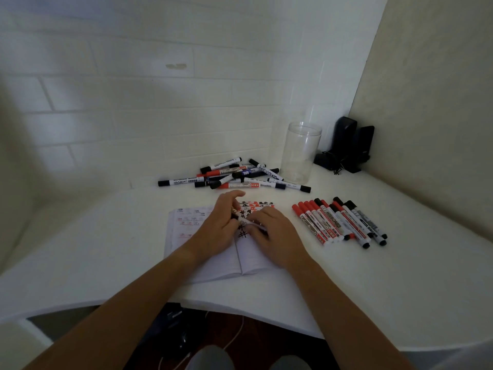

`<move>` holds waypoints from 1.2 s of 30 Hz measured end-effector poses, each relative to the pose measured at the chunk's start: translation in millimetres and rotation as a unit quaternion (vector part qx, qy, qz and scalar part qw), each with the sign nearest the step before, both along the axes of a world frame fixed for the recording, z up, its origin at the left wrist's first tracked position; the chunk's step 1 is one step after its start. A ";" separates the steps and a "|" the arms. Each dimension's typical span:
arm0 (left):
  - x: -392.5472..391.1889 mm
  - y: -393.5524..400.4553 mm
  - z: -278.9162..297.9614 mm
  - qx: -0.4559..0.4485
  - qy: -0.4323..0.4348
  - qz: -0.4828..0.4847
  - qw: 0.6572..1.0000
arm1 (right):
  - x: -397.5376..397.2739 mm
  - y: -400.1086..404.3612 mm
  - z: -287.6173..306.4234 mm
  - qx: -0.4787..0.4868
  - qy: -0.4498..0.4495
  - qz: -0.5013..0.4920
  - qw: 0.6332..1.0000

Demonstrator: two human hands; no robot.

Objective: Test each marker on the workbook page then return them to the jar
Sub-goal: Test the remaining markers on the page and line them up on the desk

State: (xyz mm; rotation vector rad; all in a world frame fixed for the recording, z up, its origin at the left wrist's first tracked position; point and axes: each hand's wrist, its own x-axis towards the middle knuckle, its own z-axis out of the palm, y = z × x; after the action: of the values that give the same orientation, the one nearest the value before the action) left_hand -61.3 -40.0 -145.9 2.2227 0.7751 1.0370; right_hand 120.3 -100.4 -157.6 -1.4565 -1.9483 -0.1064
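Scene: A person seated at a white surface [373, 289] works through a stock of whiteboard markers, both hands meeting over an open workbook [213, 265] near the front edge.

Left hand [217, 228]: Its grip is curled round the dark end of a single marker [246, 219], apparently the cap end, thumb raised above it.

Right hand [272, 231]: Its grip pinches the white barrel of the same marker from the other side; the pen lies between the two hands just above the page, a hold that suggests the cap is being pulled off or pushed back on, though which cannot be told.

Page: Rows of black and red test marks [253, 205] fill the top of the right-hand page, showing that many pens have already been tried.

Untested pile [232, 176]: A loose heap of black, red and blue markers lies toward the back edge, probably tipped out and awaiting their turn.

Sorted row [340, 222]: Red and black markers lie side by side toward the right edge, likely set apart after testing so they are not mixed with the heap.

Jar [301, 153]: The clear jar stands upright and empty near the back right corner, beside the heap; no marker has gone back in.

Corner: Two dark speakers [349, 142] stand behind the jar.
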 end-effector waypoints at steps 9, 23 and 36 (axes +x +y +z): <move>2.9 6.6 -7.3 0.029 0.016 0.045 0.998 | 32.7 -1.5 -6.2 -0.040 0.000 -0.283 0.958; 6.6 15.5 -15.5 0.072 0.128 0.052 0.988 | 16.1 4.5 9.6 0.034 0.017 -0.198 0.979; 13.5 79.2 -2.2 0.062 0.123 0.246 0.959 | 11.8 22.8 -10.3 -0.038 0.005 -0.126 0.991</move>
State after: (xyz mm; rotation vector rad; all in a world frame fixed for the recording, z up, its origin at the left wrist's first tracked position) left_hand -47.8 39.1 -148.1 2.3509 1.4650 1.0618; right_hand 132.1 -77.6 -167.9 -1.7461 -1.7687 -0.1406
